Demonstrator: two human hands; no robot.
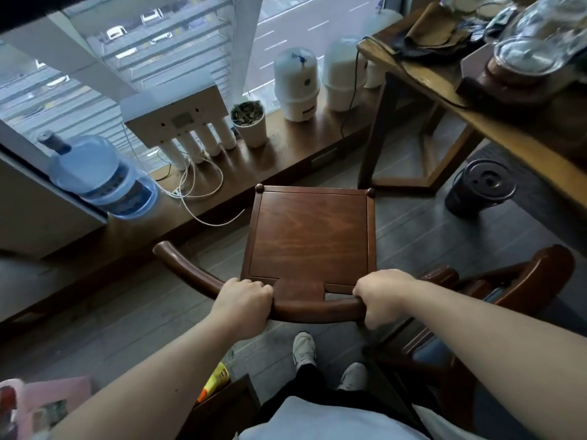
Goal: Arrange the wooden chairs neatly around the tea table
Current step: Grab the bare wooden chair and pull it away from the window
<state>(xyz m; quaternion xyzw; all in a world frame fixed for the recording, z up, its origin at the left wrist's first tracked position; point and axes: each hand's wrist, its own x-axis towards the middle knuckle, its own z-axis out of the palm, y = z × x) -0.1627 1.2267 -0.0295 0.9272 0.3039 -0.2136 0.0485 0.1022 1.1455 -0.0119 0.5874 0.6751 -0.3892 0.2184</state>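
Your reddish-brown wooden chair with the square seat point(309, 233) stands in the middle of the frame on the grey plank floor point(133, 319), its seat front pointing toward the top of the frame and its curved back rail point(305, 308) nearest you. Your left hand point(243, 301) is clenched around that rail left of centre, fingers wrapped over the top. Your right hand point(382, 296) is closed on the rail at its right end in the same fist grip.

At the right edge, just beside your right forearm, a second dark wooden chair with a curved arm point(521, 281) shows in part. The light-brown wooden tea table point(495, 122) fills the upper right of the frame, well apart from the chair you hold; glassware and a brown cloth lie on it. A dark round bucket with a lid point(479, 187) stands on the floor below the table edge.

Along the dark wooden window ledge point(286, 144) at upper left sit a blue water jug point(101, 176), a white filter unit with four cylinders point(187, 122), a white pot point(251, 122) and a white tank point(295, 84).
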